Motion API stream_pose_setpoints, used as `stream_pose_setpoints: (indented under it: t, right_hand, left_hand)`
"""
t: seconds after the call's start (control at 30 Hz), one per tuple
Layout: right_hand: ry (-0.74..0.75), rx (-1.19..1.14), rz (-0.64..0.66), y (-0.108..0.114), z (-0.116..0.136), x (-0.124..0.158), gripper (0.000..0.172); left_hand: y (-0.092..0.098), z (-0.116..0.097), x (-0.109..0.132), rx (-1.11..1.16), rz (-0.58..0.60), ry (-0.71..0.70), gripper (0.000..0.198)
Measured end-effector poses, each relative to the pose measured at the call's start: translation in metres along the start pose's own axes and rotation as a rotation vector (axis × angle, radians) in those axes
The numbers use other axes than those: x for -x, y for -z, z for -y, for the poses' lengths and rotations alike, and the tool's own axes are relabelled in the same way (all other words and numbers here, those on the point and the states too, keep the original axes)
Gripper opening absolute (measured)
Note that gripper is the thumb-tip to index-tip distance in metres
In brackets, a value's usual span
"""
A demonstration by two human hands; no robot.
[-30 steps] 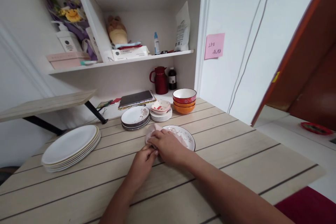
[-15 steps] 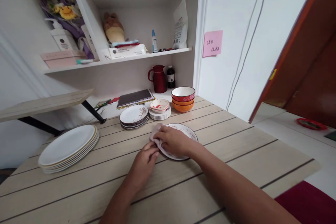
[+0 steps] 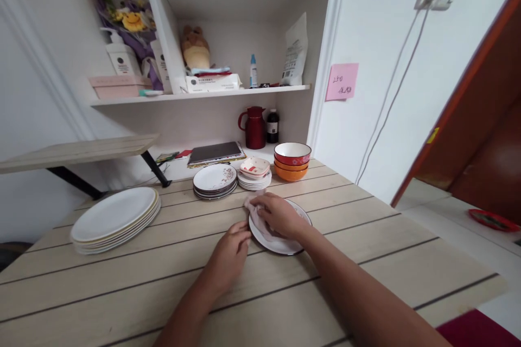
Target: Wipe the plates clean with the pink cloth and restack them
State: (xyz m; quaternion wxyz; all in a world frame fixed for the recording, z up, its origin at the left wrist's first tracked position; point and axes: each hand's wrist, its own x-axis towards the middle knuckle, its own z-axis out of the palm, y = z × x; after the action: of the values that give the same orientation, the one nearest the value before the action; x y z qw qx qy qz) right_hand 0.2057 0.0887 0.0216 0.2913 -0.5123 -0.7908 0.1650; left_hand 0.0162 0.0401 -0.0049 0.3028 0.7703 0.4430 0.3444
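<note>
A white plate (image 3: 279, 245) with a dark rim lies flat on the wooden table. My right hand (image 3: 281, 216) is closed on a pale pinkish cloth (image 3: 253, 203) and presses it against the upper left of the plate. Part of the cloth and of the plate's pattern is hidden under that hand. At the plate's left edge, the fingers of my left hand (image 3: 232, 249) are together and pinch the rim. Just behind stand a stack of dark-rimmed flowered plates (image 3: 212, 179), small white dishes with patterned bowls (image 3: 255, 168) on top, and stacked red and orange bowls (image 3: 291, 161).
Large white plates (image 3: 116, 217) are stacked at the left, near a small raised shelf (image 3: 81, 150) on black legs. At the back are a laptop (image 3: 215, 153), a red jug (image 3: 255, 128) and a dark bottle (image 3: 273, 127). The table's right edge (image 3: 439, 238) borders the floor.
The camera view has shifted, so things appear a little further right. My right hand with the cloth has moved slightly on the plate, and my left fingers now sit apart from the cloth.
</note>
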Motion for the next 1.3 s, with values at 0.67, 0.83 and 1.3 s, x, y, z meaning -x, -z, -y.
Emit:
stream_pose_setpoints:
  t: [0.67, 0.83, 1.3]
  right_hand:
    - [-0.487, -0.198, -0.029, 0.023, -0.055, -0.005, 0.083]
    - [-0.474, -0.416, -0.016, 0.021, -0.046, -0.007, 0.032]
    - [-0.485, -1.185, -0.237, -0.02, 0.001, -0.008, 0.032]
  left_hand:
    - [-0.004, -0.003, 0.002, 0.024, -0.018, -0.004, 0.03]
    - [-0.005, 0.001, 0.002, 0.117, -0.072, 0.053, 0.025]
    - [0.008, -0.014, -0.002, 1.185, -0.086, 0.369, 0.058]
